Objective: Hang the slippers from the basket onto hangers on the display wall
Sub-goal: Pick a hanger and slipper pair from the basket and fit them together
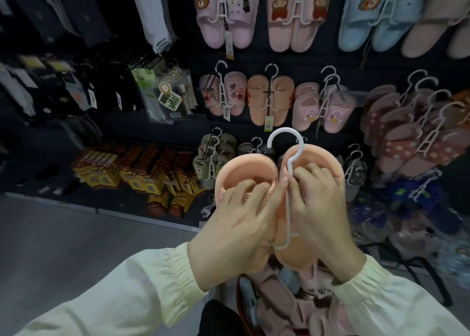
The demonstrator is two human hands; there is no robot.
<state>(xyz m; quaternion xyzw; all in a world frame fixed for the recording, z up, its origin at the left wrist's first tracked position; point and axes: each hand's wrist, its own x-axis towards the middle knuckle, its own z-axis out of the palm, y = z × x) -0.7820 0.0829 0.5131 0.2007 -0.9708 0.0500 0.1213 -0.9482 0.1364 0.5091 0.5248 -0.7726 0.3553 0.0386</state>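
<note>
Left hand [239,221] & right hand [320,208], equally near, pinched stem of white hanger [286,130] btwn peach slippers [244,168]; hook stood upward, toward display wall [189,55], pair's long axis approx. vertical.

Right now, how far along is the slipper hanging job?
Done: many pairs already hang on the display wall. In hand: left hand and right hand grip a peach pair, thumbs pinching a white hanger against it; its hook is not yet on a wall peg. Left: hang this pair, then the slippers lying in the basket below.
</note>
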